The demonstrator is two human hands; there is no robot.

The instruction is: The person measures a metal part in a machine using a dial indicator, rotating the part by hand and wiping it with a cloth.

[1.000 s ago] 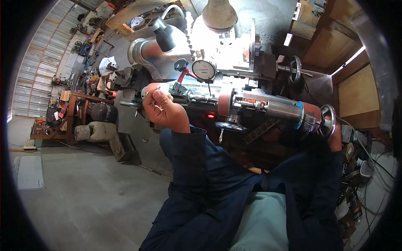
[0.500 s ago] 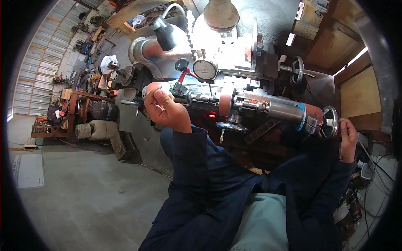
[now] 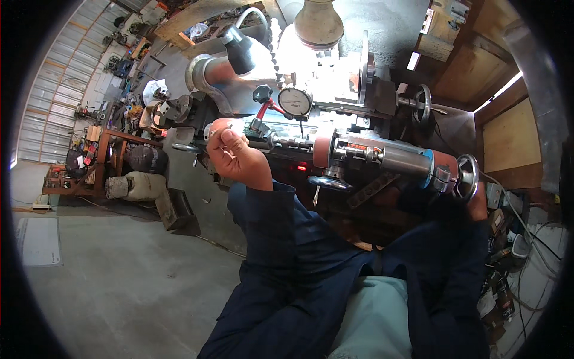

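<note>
My left hand [image 3: 233, 152] is closed at the left end of the machine's work line, fingers curled around something I cannot make out, beside a red-armed indicator stand [image 3: 260, 113]. The dial indicator [image 3: 294, 102] stands upright, its stem reaching down by a slim metal shaft [image 3: 293, 142]. My right hand [image 3: 477, 206] is low behind the tailstock handwheel [image 3: 466, 177], its fingers hidden. Between them are an orange-brown casting [image 3: 323, 146] with a smaller handwheel [image 3: 329, 183] below it and a steel cylinder [image 3: 400, 160] with a blue ring.
A black work lamp [image 3: 236, 48] lights the machine. Another handwheel [image 3: 422, 105] is at the back right. A wooden panel [image 3: 505, 143] stands right. At left are a rusty metal stand [image 3: 122, 137], a concrete floor [image 3: 119, 299] and clutter along the wall. Cables hang at the right.
My right hand was up at the right of the tailstock handwheel half a second ago and is now lower, behind it. My left hand stays in about the same place.
</note>
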